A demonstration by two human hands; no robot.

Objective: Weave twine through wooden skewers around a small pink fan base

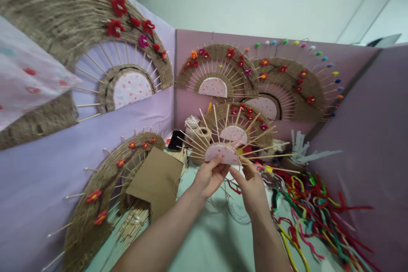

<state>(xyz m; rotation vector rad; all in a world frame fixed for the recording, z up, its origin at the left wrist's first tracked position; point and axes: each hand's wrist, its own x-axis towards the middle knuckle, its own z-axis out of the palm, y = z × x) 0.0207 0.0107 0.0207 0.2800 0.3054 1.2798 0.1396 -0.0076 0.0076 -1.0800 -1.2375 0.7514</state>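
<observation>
- The left hand (208, 177) and the right hand (252, 188) were raised together above the pale green tabletop (207, 242), at the middle of the view.
- Between them they held a half-round pink card ringed with bare wooden sticks (222, 153), upright, with the sticks fanning out from 9 o'clock over 12 to 3 o'clock.
- The left fingers (218, 165) pinched the card's lower edge at about 7 o'clock.
- The right fingers (237, 175) were pressed together on its lower edge at about 5 o'clock.
- A flat piece of brown cardboard (156, 180) leaned at 9 o'clock of the hands, touching a large jute-wound fan with red flowers (102, 195) at 8 o'clock.
- A tangled heap of coloured pipe cleaners (306, 210) lay at 3 to 4 o'clock of the hands.
- A spool of tan twine (200, 134) stood just behind the card at 11 o'clock.
- More finished jute fans (219, 72) hung on the mauve partition (360, 136) at 12 o'clock.
</observation>
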